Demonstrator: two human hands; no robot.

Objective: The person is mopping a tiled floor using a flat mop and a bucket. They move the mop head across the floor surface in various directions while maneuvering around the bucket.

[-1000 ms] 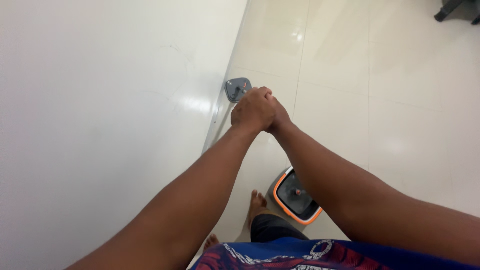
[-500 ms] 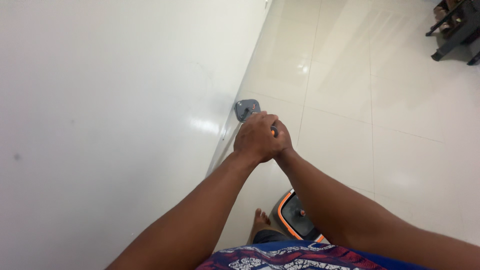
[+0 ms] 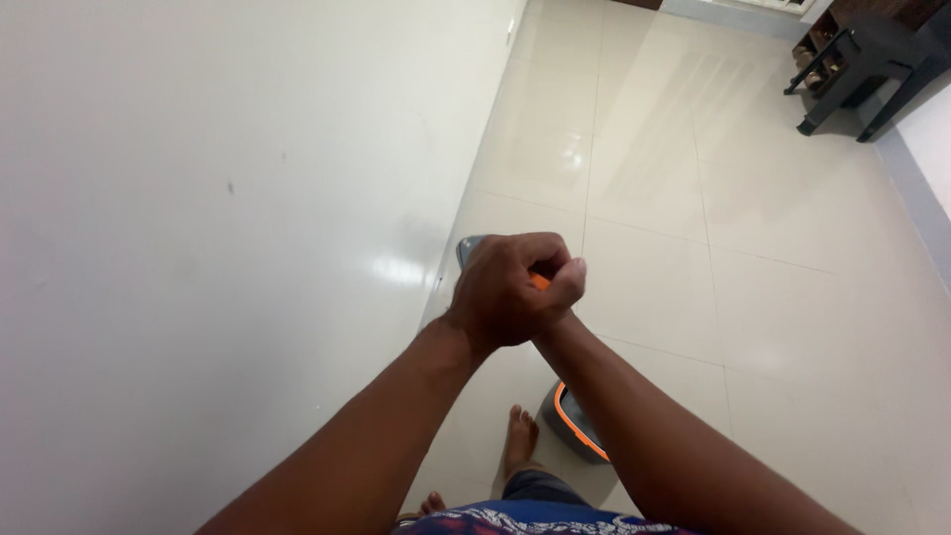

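Both hands, left [image 3: 500,287] stacked over right [image 3: 560,287], clench the orange-tipped handle [image 3: 538,281]; its grey mop head [image 3: 466,248] apparently lies ahead by the wall [image 3: 198,248].

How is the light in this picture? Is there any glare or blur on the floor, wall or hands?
Head view: bright, even light; soft glare patches on the glossy floor tiles and on the white wall near the hands. The left hand and right hand, clasped on an orange-tipped handle, look slightly soft; the dark furniture is sharp enough.

Glossy smooth floor tiles [image 3: 792,327], glossy white wall [image 3: 198,248], orange-rimmed grey plastic bucket [image 3: 570,421].
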